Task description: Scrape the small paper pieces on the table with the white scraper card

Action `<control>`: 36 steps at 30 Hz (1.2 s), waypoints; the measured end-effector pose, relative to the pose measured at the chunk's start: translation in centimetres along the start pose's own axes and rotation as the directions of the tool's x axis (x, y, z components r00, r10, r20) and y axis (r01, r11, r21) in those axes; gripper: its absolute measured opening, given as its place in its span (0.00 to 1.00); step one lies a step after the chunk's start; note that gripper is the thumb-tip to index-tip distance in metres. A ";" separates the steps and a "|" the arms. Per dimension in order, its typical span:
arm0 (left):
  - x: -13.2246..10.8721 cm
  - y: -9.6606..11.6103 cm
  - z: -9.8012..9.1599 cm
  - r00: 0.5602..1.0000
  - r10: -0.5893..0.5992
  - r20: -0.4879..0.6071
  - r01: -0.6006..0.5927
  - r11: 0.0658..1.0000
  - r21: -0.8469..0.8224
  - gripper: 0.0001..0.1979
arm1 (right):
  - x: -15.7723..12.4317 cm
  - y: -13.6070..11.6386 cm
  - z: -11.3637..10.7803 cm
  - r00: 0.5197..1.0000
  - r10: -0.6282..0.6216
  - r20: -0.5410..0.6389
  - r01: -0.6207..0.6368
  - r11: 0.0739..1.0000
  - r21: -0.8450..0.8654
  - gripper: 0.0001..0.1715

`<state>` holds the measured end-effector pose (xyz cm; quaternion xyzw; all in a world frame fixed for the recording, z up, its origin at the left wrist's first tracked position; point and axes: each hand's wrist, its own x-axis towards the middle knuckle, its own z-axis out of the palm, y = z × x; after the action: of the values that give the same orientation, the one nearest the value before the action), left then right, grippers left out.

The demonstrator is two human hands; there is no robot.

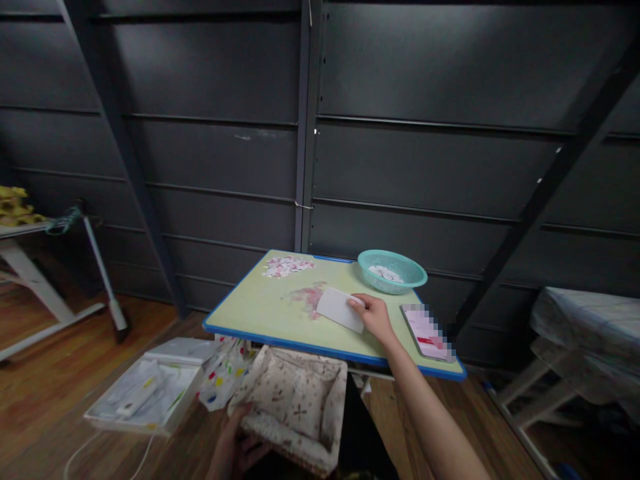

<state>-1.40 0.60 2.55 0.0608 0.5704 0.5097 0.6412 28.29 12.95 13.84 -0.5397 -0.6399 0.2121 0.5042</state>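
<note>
My right hand (373, 315) pinches a flat white card (341, 309), held low over the yellow-green tabletop (245, 300). By the card's left edge, a pinkish-red smear (307, 297) marks the surface. My left hand (243, 440) grips the near left rim of a cloth-lined basket (300, 387), tilted just below the table's front edge. Its patterned lining is in view and no contents show inside. A pile of small white and pink pieces (287, 266) lies at the table's far left. More white pieces (385, 273) rest in a teal plastic basin (417, 275) at the far right.
A smartphone (427, 333) lies at the table's right edge. On the floor to the left stands an open white box (165, 417) with a cable, beside a dotted plastic bag (225, 373). Dark wall panels (225, 160) rise behind. A cloth-covered stand (595, 333) is at right.
</note>
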 end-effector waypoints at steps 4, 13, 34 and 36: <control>0.0 0.8 0.5 0.999 -0.031 -0.018 0.031 1.000 0.002 0.29 | 0.3 0.1 0.1 0.997 0.004 0.071 -0.007 0.999 0.035 0.18; -0.9 1.8 1.0 0.998 0.019 -0.061 -0.017 0.999 0.029 0.29 | 0.2 1.1 -0.1 0.996 0.066 0.057 -0.071 0.993 0.091 0.19; -2.0 2.6 1.1 0.993 0.080 -0.082 -0.075 0.995 0.061 0.35 | -1.4 1.0 1.7 0.969 0.229 0.095 -0.248 0.907 0.339 0.21; -1.9 2.6 1.0 0.993 0.088 -0.084 -0.083 0.994 0.067 0.35 | -1.4 1.2 1.8 0.966 0.231 0.120 -0.259 0.898 0.356 0.21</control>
<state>-1.80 0.93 5.82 0.0833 0.6106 0.5204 0.5910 27.13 12.52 11.55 -0.5034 -0.5339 0.4101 0.5416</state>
